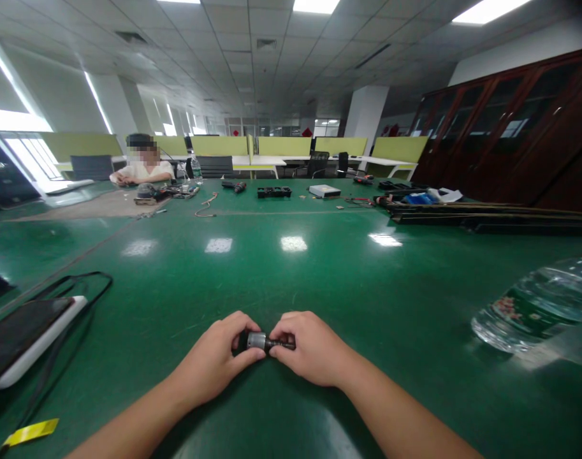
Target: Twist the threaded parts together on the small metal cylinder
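Note:
Low over the green table, a small metal part is held between my two hands. My left hand is closed around its silver metal cylinder, which has a black end on the left. From the cylinder's right side runs a thin dark shaft with ridges. My right hand pinches that shaft between thumb and fingers. The part lies roughly level, pointing left to right. Its exact kind is too small to tell, and my fingers hide some of it.
A phone-like device with a black strap lies at left, a water bottle at right. Across the green table sit a power drill, a black tray-like part and long dark strips. A person sits far left.

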The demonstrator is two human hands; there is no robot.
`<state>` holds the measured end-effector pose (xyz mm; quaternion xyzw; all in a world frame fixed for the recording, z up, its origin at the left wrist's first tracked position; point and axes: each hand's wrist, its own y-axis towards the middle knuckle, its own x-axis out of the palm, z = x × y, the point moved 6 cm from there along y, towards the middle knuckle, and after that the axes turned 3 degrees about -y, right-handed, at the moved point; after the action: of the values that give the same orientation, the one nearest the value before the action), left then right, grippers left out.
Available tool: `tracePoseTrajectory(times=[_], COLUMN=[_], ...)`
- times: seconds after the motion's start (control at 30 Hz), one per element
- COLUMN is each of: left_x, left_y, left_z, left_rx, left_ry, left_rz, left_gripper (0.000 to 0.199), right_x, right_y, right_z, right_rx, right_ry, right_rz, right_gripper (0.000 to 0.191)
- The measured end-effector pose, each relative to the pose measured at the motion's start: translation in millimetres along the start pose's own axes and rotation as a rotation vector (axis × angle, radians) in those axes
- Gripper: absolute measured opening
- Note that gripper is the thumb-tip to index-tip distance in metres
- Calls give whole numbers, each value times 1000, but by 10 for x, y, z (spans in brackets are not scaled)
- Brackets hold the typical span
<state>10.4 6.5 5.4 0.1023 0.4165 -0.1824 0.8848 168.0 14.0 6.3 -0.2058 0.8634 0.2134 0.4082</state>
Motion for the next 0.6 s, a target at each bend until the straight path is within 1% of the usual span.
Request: tracePoseTrajectory(times=[0.33, 0.5, 0.6], left_x=[-18, -31, -36], left_y=[-3, -4, 1], left_z=[19, 4, 4], left_rx=[20, 11, 2], left_ry=[-2, -12, -19], left_rz=[-3, -8, -15], left_gripper=[18, 18, 18], right_x=[-86, -232, -369], right_y=[-29, -74, -108], right_z=[26, 211, 374], right_rx=[2, 65, 179], right_ry=[-3, -44, -83], right_rz=[-57, -108, -78], right_gripper=[7, 10, 10])
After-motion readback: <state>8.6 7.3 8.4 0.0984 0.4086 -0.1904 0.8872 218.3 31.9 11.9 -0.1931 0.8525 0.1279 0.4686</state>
